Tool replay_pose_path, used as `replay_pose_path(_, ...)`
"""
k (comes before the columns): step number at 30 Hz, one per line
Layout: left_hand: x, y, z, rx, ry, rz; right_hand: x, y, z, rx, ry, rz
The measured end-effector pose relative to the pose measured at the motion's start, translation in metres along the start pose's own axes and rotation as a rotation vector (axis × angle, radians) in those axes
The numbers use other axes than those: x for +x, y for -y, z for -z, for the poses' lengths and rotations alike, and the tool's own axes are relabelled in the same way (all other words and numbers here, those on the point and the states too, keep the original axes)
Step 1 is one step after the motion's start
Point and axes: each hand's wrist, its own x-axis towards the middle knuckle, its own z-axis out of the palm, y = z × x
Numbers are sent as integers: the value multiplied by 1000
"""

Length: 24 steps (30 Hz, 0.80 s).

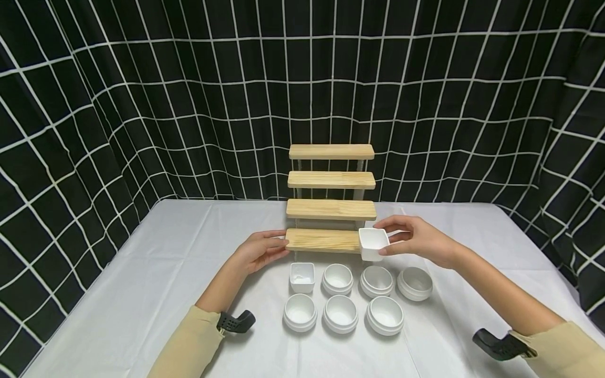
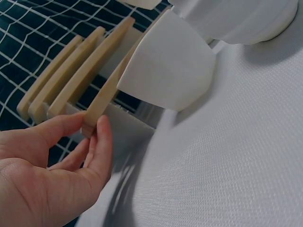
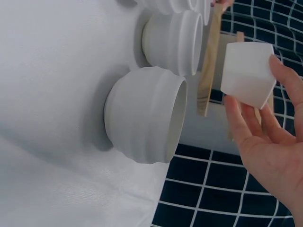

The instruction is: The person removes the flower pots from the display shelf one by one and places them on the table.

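Observation:
A tiered wooden rack [image 1: 331, 209] stands at the back of the table. My left hand [image 1: 260, 251] pinches the left end of its lowest board [image 1: 321, 240] between thumb and fingers, plainly seen in the left wrist view. Over that board's right end, my right hand [image 1: 418, 241] holds a white square bowl [image 1: 373, 242] by its side, its mouth upward. Whether this bowl touches the board I cannot tell. In the right wrist view, the thumb and fingers grip the bowl [image 3: 248, 71] from opposite sides. The upper boards are bare.
In front of the rack, another white square bowl [image 1: 302, 278] and several white round ribbed bowls [image 1: 340, 314] stand in two rows on the white tablecloth [image 1: 236, 220]. The rightmost round bowl [image 1: 415, 283] sits below my right forearm. A black curtain with white grid lines [image 1: 264, 100] hangs behind.

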Motion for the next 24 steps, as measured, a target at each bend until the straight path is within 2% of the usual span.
replay_pose_path(12, -1, 0, -1, -15, -3, 5, -20, -6, -1, 32, -38, 46)
replay_pose_path(24, -1, -1, 0, -20, 6, 0, -39, -6, -1, 3, -47, 63)
